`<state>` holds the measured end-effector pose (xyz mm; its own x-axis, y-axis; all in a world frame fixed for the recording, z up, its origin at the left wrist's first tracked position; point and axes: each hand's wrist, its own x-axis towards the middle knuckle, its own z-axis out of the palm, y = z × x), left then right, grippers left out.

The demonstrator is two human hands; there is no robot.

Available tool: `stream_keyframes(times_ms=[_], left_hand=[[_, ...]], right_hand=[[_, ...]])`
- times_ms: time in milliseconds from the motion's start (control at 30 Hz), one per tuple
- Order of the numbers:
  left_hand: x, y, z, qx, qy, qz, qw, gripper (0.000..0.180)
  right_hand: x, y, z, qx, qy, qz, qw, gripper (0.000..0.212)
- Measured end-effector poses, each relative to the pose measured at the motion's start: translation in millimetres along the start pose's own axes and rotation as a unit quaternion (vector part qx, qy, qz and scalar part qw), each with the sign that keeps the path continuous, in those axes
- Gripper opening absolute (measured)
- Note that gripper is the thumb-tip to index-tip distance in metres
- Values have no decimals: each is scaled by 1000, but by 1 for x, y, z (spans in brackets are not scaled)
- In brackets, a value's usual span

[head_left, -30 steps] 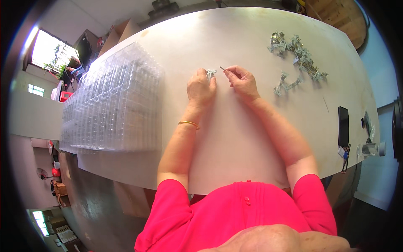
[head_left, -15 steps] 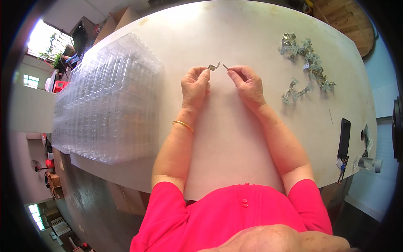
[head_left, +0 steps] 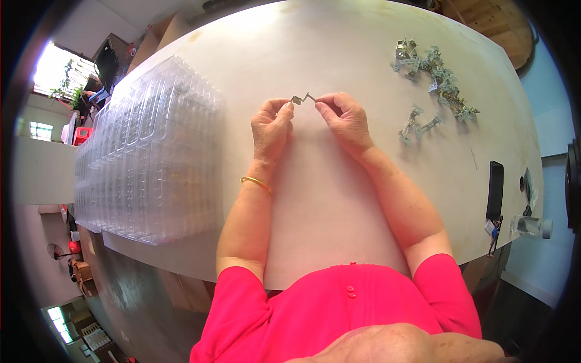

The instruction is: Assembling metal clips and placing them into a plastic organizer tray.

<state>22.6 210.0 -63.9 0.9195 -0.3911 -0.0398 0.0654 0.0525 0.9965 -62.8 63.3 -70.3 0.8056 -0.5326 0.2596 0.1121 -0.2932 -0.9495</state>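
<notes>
My left hand (head_left: 271, 130) pinches a small bent metal bracket (head_left: 296, 100) between thumb and fingertips, above the middle of the table. Facing it, my right hand (head_left: 346, 123) grips a thin metal strip (head_left: 311, 97) whose end points left. The tip of the strip meets or nearly meets the bracket's raised arm; at this size I cannot tell whether they are joined. Off to the right lies a heap of small metal brackets (head_left: 446, 85), with a few loose ones (head_left: 417, 127) nearer to me.
Clear plastic trays (head_left: 151, 157) are stacked high on the left. Along the right side of the white table (head_left: 339, 230) lie a thin rod (head_left: 474, 158), a black phone (head_left: 495, 190), keys (head_left: 491, 228) and a clear bottle (head_left: 530, 226) by the edge.
The strip in my right hand has come up to the bracket in my left, closing the gap between them. The whole view has shifted slightly.
</notes>
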Motion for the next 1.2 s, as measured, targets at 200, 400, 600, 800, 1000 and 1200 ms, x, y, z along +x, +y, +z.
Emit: stream_keyframes(times_ms=[200,400,600,800,1000,1200], left_hand=[[-2,-4,2,50,-19,42,998,11],[-4,-9,8,148,-22,106,983,8],[-3,-13,6,202,-32,174,963,9],[-9,-9,10,181,-101,161,965,9],[0,-1,-5,-92,-50,-11,994,11],[6,-5,-9,-163,-48,-19,985,12]], right_hand=[[1,6,3,24,14,-18,999,10],[1,-2,-3,60,-24,70,995,11],[0,6,-1,-26,3,-27,999,7],[6,17,2,105,66,-13,992,8],[5,-1,-4,197,-5,114,974,10],[1,3,0,34,-30,31,998,13]])
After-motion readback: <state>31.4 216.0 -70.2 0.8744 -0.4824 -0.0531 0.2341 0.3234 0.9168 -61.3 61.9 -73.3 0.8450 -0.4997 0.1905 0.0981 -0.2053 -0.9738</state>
